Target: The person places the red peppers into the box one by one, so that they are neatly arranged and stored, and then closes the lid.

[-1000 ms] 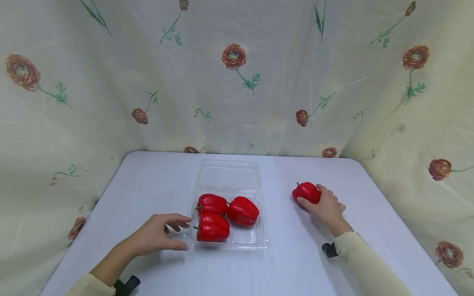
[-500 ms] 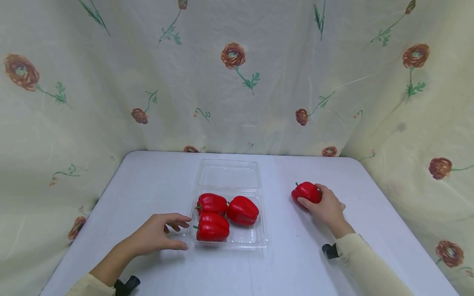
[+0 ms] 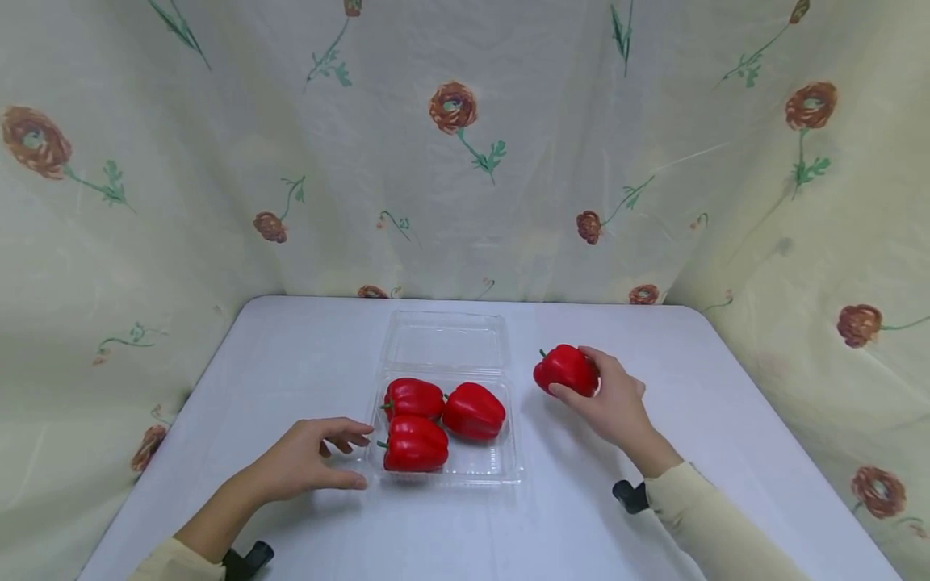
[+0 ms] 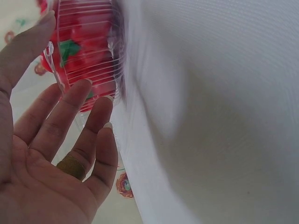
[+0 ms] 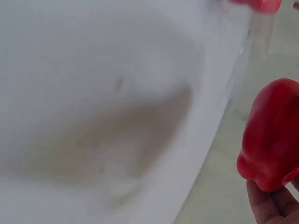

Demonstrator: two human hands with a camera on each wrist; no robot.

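Note:
My right hand (image 3: pixel 613 403) grips a red bell pepper (image 3: pixel 565 369) with a green stem, to the right of a clear plastic clamshell box (image 3: pixel 508 460). In the right wrist view the pepper (image 5: pixel 273 130) shows above the fingertips, raised over the table. Three more red bell peppers lie inside the box: one at the back left (image 3: pixel 414 399), one at the front left (image 3: pixel 416 445), one on the right (image 3: pixel 475 411). My left hand (image 3: pixel 308 460) is at the box's left side, fingers relaxed and spread, holding nothing. Its fingertips come right at the ribbed box wall (image 4: pixel 88 56) in the left wrist view.
The box's transparent lid (image 3: pixel 445 339) lies folded back behind it. Everything stands on a white table (image 3: pixel 291 347) with rounded back corners. A curtain (image 3: pixel 538 161) printed with flowers hangs behind the table and along both sides.
My right hand has lifted the bell pepper off the table and carried it left, nearer to the box. The left hand stays where it was.

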